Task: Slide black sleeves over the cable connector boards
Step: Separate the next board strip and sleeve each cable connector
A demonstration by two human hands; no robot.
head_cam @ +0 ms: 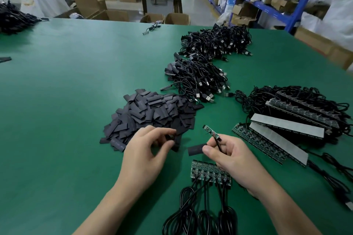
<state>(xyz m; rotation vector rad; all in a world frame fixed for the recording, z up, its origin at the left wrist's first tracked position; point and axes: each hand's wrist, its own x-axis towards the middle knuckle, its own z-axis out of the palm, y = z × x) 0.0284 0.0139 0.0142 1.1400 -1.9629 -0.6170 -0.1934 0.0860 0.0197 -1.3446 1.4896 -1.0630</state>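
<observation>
Your right hand (231, 155) held a small connector board (211, 132) by its black cable, pinched between thumb and fingers, with the board pointing up toward eleven o'clock. A black sleeve (196, 149) sat just beside that thumb, touching it; whether it lay on the table or was held, you could not tell. Your left hand (148, 150) had its fingertips closed narrowly on another sleeve at the near edge of the sleeve pile (152, 114), which spread toward twelve o'clock from that hand. At six o'clock from the board lay a strip of joined boards (210, 172) with coiled cables trailing toward you. At three o'clock sat stacked board strips (286, 126) on tangled cable. Further toward one o'clock were two heaps of sleeved cables (200, 76) on the green table (66, 91). Open cardboard boxes (176, 18) stood beyond the table's far edge; their contents were hidden.
</observation>
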